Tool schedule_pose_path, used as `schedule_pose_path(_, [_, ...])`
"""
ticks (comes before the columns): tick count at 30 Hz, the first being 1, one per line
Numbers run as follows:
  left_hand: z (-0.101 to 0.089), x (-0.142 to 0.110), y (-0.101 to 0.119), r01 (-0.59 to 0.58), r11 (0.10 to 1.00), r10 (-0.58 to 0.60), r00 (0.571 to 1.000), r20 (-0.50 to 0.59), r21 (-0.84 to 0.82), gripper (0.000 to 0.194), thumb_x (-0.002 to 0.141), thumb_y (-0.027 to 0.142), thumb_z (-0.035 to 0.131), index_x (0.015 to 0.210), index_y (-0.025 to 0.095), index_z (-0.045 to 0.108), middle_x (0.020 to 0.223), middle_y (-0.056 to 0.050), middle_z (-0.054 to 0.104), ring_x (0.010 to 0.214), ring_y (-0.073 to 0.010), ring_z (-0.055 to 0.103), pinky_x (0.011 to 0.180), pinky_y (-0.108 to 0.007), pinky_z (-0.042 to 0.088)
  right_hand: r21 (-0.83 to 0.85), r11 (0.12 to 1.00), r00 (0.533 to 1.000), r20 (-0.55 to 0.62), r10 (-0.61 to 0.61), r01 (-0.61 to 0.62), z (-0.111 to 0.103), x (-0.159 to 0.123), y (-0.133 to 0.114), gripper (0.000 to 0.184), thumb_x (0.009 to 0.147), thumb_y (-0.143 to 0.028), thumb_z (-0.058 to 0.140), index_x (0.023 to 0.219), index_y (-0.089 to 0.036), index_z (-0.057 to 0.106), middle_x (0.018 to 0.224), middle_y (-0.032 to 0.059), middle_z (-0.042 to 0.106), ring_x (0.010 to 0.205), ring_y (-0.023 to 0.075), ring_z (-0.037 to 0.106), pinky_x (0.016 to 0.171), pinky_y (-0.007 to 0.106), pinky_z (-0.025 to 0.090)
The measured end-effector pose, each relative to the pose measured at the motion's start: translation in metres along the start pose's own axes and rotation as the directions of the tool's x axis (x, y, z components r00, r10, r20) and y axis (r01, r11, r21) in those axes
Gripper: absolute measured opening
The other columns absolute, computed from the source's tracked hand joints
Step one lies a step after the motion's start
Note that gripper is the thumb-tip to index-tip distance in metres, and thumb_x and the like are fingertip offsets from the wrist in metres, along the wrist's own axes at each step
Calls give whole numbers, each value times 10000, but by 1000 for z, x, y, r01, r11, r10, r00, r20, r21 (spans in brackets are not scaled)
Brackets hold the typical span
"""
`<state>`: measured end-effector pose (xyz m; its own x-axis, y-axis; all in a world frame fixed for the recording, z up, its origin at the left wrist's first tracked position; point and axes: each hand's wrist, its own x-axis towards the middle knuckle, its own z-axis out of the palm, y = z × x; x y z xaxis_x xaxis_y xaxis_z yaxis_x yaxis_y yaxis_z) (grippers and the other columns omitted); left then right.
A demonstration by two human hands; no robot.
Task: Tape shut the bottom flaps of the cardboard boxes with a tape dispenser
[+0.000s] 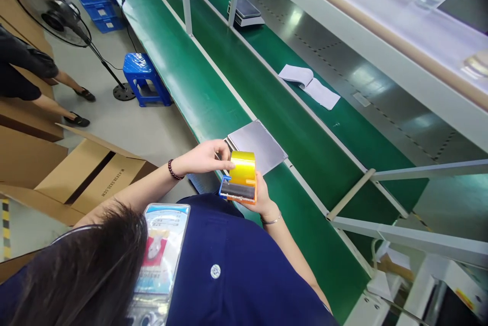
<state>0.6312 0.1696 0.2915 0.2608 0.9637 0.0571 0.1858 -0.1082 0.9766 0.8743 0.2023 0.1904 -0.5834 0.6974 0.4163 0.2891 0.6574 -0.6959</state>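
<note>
My right hand (264, 199), with a thin silver bracelet at the wrist, is closed round an orange and blue tape dispenser (239, 191) from below. The dispenser carries a yellow tape roll (242, 167). My left hand (202, 158), with a dark bead bracelet, reaches in from the left, and its fingers are pressed together on the near side of the roll. Both hands hover above the edge of a grey metal plate (257, 145) on the green conveyor belt (198, 87). A clear blister pack (162, 249) lies against my blue shirt.
White folded papers (308, 84) lie on the far green strip and a scale (246, 13) stands further up. Open cardboard boxes (87, 173), a blue stool (145, 79) and a floor fan (53, 13) stand on the left, where another person's legs (57, 97) show.
</note>
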Motion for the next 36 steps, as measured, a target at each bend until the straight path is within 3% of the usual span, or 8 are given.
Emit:
schedule_pose_path(2, [-4,-1,7,-99,987,111,990,-91,123,381,757,491,745,905,151,658,954,-68,609,878,-172,573,725,-260,488,44,996,994,73,-84,80,-3,3,-3,773,695,-620,760,1278,-213,457,1005,83,649,838,249,677,721,400,587])
schedule_pose_path(5, [0,-1,14,-205,939,224,974,-40,275,400,780,453,730,1080,193,681,1102,-91,614,1055,-226,555,899,-341,471,40,982,979,85,-185,182,-7,9,-7,684,753,-550,733,1267,-213,434,940,55,638,751,217,660,666,357,572])
schedule_pose_path(9, [12,2,10,-177,916,216,974,-72,360,250,795,401,722,912,184,691,944,-58,634,962,-218,566,901,-356,436,23,963,958,98,-268,267,-8,14,-11,615,778,-481,710,1262,-220,436,937,52,629,730,205,634,657,352,560])
schedule_pose_path(16, [13,0,10,-171,934,186,982,-17,313,143,859,274,621,761,170,612,789,-11,619,807,-155,544,795,-286,412,-3,978,965,165,-205,208,-3,14,-9,582,789,-507,676,1227,-195,454,970,79,638,839,234,644,727,384,566])
schedule_pose_path(22, [15,-7,21,-22,963,45,996,-81,268,132,894,299,561,891,167,569,803,-4,615,691,-120,548,657,-244,431,-9,988,978,143,-151,154,-7,14,-7,584,788,-520,692,1208,-200,444,962,75,639,804,230,647,675,363,559])
schedule_pose_path(26, [18,-3,16,-86,940,103,994,-33,331,298,810,263,674,1083,164,608,882,-31,644,779,-152,595,703,-262,462,-41,975,961,186,-207,218,-9,18,-7,503,798,-461,676,1159,-196,448,910,68,628,758,225,631,644,355,545])
schedule_pose_path(29, [17,0,13,-144,876,172,985,-18,460,88,862,173,593,900,166,672,834,-28,636,781,-145,583,742,-267,443,-59,970,950,225,-218,237,-9,20,-8,456,797,-442,662,1109,-194,440,857,54,607,698,211,598,606,339,514])
schedule_pose_path(36, [16,-5,17,-79,859,93,996,-2,505,94,877,115,566,828,145,641,792,-14,599,730,-124,554,700,-237,425,-85,977,957,231,-173,197,-10,20,-11,393,769,-420,668,982,-203,419,770,34,543,627,193,525,552,319,434])
